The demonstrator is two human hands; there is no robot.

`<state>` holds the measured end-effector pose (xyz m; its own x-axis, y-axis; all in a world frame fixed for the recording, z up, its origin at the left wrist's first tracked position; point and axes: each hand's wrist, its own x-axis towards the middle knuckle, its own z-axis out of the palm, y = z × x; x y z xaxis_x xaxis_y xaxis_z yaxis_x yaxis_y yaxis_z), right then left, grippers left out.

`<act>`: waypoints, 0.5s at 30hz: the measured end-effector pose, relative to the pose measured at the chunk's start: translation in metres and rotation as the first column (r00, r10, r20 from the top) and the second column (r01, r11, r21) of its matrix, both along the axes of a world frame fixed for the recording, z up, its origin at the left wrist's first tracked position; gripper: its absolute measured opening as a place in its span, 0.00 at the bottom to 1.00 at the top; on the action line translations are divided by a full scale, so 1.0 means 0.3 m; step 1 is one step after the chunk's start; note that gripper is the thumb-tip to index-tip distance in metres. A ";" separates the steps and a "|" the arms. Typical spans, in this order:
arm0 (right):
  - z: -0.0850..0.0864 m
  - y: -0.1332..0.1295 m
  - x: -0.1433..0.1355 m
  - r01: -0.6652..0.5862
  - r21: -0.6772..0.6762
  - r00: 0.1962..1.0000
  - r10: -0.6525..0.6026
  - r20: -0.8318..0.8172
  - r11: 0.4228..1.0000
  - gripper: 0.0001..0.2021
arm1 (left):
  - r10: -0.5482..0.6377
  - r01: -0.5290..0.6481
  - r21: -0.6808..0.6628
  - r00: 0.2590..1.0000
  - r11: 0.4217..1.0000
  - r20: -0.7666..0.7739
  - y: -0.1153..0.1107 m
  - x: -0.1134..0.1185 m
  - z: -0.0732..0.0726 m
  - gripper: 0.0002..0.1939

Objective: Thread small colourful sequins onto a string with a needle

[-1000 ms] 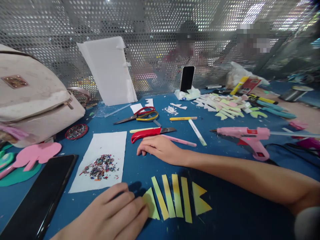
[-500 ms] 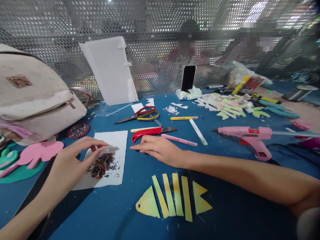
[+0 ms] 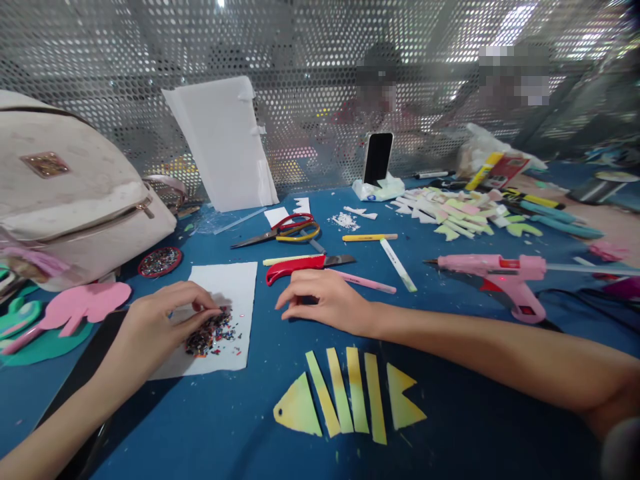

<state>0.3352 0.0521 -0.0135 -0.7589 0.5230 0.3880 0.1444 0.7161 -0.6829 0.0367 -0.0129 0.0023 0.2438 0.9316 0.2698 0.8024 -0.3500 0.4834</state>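
Over the white paper (image 3: 240, 287), my left hand (image 3: 167, 320) pinches at the edge of a pile of dark glittery bits (image 3: 213, 337); what lies between the fingertips is too small to name. My right hand (image 3: 327, 303) rests on the blue table, fingers curled and apart, holding nothing, just below the red-handled knife (image 3: 295, 267) and the pink pen (image 3: 367, 281). Nearer to me lies a fish cut into separate yellow-green pieces: a head (image 3: 300, 407), several strips (image 3: 355, 390) and a notched tail (image 3: 404, 400).
Scissors (image 3: 275, 232), a yellow pen (image 3: 370, 237) and a pink glue gun (image 3: 493, 267) lie beyond my hands. Paper scraps (image 3: 450, 210) and a propped phone (image 3: 379, 159) stand farther back. A backpack (image 3: 75, 193) and pink cut-out (image 3: 87, 303) are at left.
My left hand's fingertips have lowered to the glittery pile and come together. My right hand's fingers have curled and drawn back slightly to the right.
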 end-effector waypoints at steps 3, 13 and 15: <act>0.005 0.002 0.001 -0.021 -0.027 1.000 0.021 -0.009 0.999 0.01 | -0.033 0.033 0.011 0.999 0.999 0.007 0.002 0.003 -0.008 0.10; -0.009 0.012 -0.006 -0.065 0.083 0.997 0.067 -0.027 0.994 0.03 | -0.196 0.214 0.167 0.973 0.962 -0.119 0.020 -0.007 -0.040 0.14; -0.005 0.012 -0.006 -0.074 0.089 0.997 0.075 -0.014 0.993 0.03 | -0.235 0.262 0.184 0.959 0.947 -0.157 0.028 -0.009 -0.043 0.15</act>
<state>0.3335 0.0558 -0.0151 -0.7873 0.4282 0.4437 0.0771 0.7823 -0.6181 0.0339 -0.0046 -0.0106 0.5063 0.7665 0.3952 0.7289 -0.6252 0.2790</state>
